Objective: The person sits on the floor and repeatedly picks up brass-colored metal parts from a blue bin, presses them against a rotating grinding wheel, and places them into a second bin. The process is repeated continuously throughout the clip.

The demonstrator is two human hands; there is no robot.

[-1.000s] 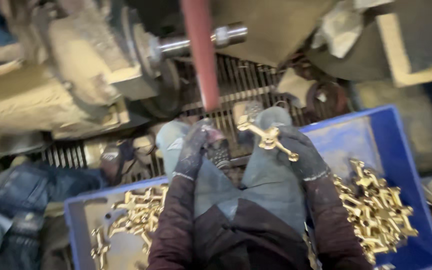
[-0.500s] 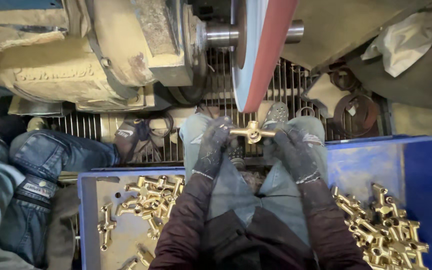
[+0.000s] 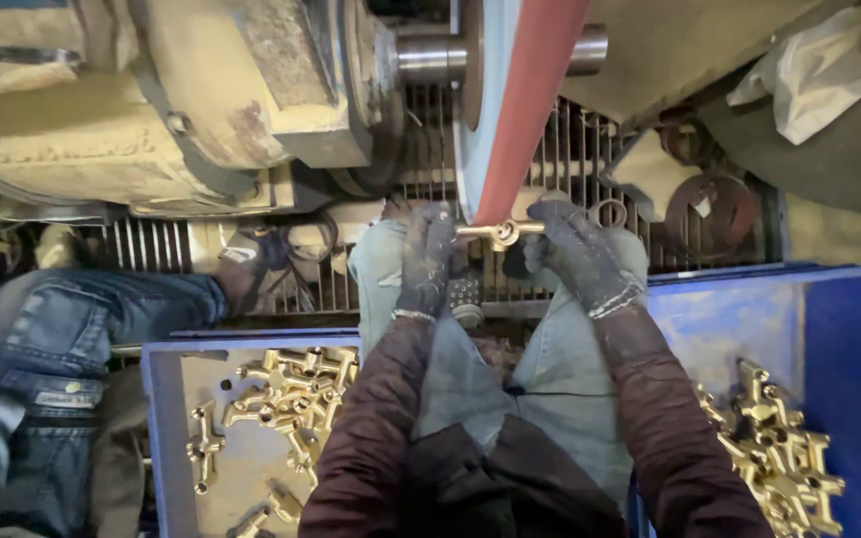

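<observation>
A brass fitting [image 3: 501, 232] is gripped at each end by the gloved left hand [image 3: 427, 261] and right hand [image 3: 582, 254], both closed, and pressed against the red abrasive belt [image 3: 528, 100]. A slip could drag fingertips onto it.

A single head-worn camera looks steeply down from close above the person's lap. The arms enter from 6 o'clock and reach toward the centre, where the left hand [image 3: 429, 261] and right hand [image 3: 582, 255] meet. A grinding machine [image 3: 201, 110] fills 10 to 12 o'clock. Blue bins [image 3: 839, 339] sit at 4 and 8 o'clock. No second view overlaps.
</observation>
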